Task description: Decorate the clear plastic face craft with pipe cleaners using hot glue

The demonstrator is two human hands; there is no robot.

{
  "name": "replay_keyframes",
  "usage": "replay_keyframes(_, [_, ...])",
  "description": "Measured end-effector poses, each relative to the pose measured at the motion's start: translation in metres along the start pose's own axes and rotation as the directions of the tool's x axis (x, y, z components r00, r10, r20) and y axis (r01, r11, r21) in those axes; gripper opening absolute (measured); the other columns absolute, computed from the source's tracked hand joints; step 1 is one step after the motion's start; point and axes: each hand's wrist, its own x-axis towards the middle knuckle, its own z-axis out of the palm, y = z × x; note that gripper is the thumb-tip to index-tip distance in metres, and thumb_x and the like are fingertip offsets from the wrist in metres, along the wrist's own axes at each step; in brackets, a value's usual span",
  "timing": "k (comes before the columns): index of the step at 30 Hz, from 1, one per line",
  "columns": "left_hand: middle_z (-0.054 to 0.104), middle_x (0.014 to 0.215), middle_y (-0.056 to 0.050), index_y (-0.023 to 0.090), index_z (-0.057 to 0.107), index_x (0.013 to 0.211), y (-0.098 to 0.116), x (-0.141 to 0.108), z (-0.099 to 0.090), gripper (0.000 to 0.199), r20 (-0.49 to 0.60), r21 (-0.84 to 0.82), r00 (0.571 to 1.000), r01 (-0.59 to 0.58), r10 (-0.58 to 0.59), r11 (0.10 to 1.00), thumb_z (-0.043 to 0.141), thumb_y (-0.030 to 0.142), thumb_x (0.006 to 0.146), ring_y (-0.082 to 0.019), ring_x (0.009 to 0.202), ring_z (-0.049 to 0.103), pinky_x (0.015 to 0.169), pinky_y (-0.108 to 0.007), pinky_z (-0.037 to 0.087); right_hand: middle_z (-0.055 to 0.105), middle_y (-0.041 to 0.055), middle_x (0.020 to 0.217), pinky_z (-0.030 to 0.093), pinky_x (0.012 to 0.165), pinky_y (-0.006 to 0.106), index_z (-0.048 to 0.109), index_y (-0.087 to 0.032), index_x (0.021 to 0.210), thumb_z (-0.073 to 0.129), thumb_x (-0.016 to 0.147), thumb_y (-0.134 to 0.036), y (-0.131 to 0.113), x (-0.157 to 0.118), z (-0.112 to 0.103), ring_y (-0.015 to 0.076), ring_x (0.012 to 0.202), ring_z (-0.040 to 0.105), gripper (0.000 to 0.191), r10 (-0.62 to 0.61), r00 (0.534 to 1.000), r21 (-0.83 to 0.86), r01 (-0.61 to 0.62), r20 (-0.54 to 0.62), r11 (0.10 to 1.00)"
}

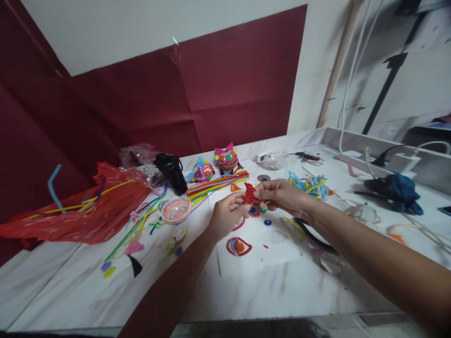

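Red piece (250, 194) is pinched by both hands (225, 214) (284, 195), each nearly closed.

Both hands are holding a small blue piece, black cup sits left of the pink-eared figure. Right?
Wrong on colour: the small piece held by the left hand and right hand is red, not blue, as the head view shows. The rest stands: the black cup is left of the pink-eared figure.
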Motion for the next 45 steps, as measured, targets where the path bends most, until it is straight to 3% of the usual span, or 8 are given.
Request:
replay_keyframes(9, [0.063, 0.058, 0.0, 0.014, 0.059, 0.084, -0.002, -0.005, 0.008, 0.032, 0.031, -0.143, 0.99, 0.142, -0.139, 0.979, 0.07, 0.041, 0.07, -0.01, 0.048, 0.058, 0.04, -0.018, 0.038, 0.06, -0.0011, 0.056, 0.037, 0.046, 0.024, 0.063, -0.017, 0.077, 0.074, 0.066, -0.043, 0.018, -0.013, 0.01, 0.0114, 0.049, 0.052, 0.031, -0.204, 0.975, -0.238, 0.177, -0.094, 0.955])
replay_keyframes(15, [0.061, 0.054, 0.002, 0.016, 0.059, 0.073, -0.009, -0.008, 0.018, 0.025, -0.116, -0.149, 0.978, 0.158, -0.176, 0.976, 0.069, 0.037, 0.069, -0.009, 0.043, 0.056, 0.041, -0.019, 0.042, 0.063, 0.0054, 0.081, 0.045, 0.063, 0.03, 0.062, -0.018, 0.086, 0.055, 0.087, -0.026, 0.04, -0.035, 0.025, 0.0161, 0.068, 0.058, 0.011, -0.696, 0.716, -0.788, 0.394, -0.06, 0.473])
replay_keyframes(19, [0.06, 0.054, 0.003, 0.015, 0.059, 0.07, -0.011, -0.014, 0.022, 0.023, -0.129, -0.19, 0.969, 0.183, -0.209, 0.965, 0.07, 0.035, 0.068, -0.01, 0.044, 0.057, 0.047, -0.022, 0.05, 0.063, 0.0078, 0.084, 0.047, 0.064, 0.03, 0.065, -0.017, 0.089, 0.051, 0.091, -0.022, 0.056, -0.041, 0.037, 0.0189, 0.075, 0.062, 0.015, -0.711, 0.698, -0.906, 0.348, 0.079, 0.241])
replay_keyframes(27, [0.06, 0.054, 0.002, 0.015, 0.058, 0.069, -0.02, -0.018, 0.022, 0.019, -0.15, -0.152, 0.963, 0.202, -0.224, 0.968, 0.067, 0.032, 0.069, -0.012, 0.045, 0.06, 0.045, -0.022, 0.051, 0.062, 0.0053, 0.075, 0.043, 0.052, 0.028, 0.06, -0.018, 0.082, 0.045, 0.093, -0.016, 0.067, -0.034, 0.038, 0.0187, 0.066, 0.061, 0.019, -0.698, 0.687, -0.96, 0.279, 0.204, -0.006])
replay_keyframes(32, [0.058, 0.054, 0.004, 0.015, 0.058, 0.067, -0.021, -0.019, 0.023, 0.019, -0.14, -0.15, 0.964, 0.205, -0.226, 0.967, 0.067, 0.032, 0.069, -0.01, 0.043, 0.058, 0.045, -0.022, 0.05, 0.057, 0.0042, 0.072, 0.043, 0.052, 0.028, 0.051, -0.019, 0.079, 0.039, 0.096, -0.023, 0.075, -0.032, 0.038, 0.0157, 0.057, 0.054, 0.021, -0.703, 0.693, -0.951, 0.299, 0.159, 0.079])
replay_keyframes(36, [0.058, 0.055, 0.003, 0.015, 0.057, 0.067, -0.018, -0.02, 0.024, 0.019, -0.131, -0.186, 0.963, 0.208, -0.234, 0.96, 0.067, 0.031, 0.07, -0.01, 0.044, 0.057, 0.047, -0.022, 0.051, 0.055, 0.0031, 0.075, 0.044, 0.055, 0.027, 0.048, -0.021, 0.08, 0.041, 0.095, -0.025, 0.075, -0.035, 0.038, 0.0145, 0.06, 0.054, 0.018, -0.711, 0.7, -0.868, 0.394, 0.071, 0.302])
replay_keyframes(41, [0.058, 0.052, 0.002, 0.015, 0.059, 0.07, -0.015, -0.019, 0.021, 0.018, -0.177, -0.191, 0.952, 0.217, -0.251, 0.957, 0.067, 0.032, 0.072, -0.01, 0.045, 0.058, 0.047, -0.021, 0.049, 0.062, 0.0039, 0.087, 0.046, 0.054, 0.026, 0.053, -0.021, 0.105, 0.055, 0.088, -0.037, 0.073, -0.034, 0.033, 0.0153, 0.071, 0.06, 0.023, -0.515, 0.823, -0.491, 0.354, -0.241, 0.796])
replay_keyframes(45, [0.058, 0.052, 0.002, 0.014, 0.06, 0.072, -0.015, -0.02, 0.019, 0.021, -0.148, -0.166, 0.962, 0.203, -0.228, 0.965, 0.067, 0.034, 0.073, -0.009, 0.045, 0.055, 0.048, -0.021, 0.048, 0.063, 0.0018, 0.071, 0.043, 0.048, 0.027, 0.062, -0.018, 0.095, 0.069, 0.075, -0.049, 0.073, -0.028, 0.029, 0.0141, 0.058, 0.055, 0.038, -0.283, 0.932, -0.146, 0.255, -0.227, 0.956])
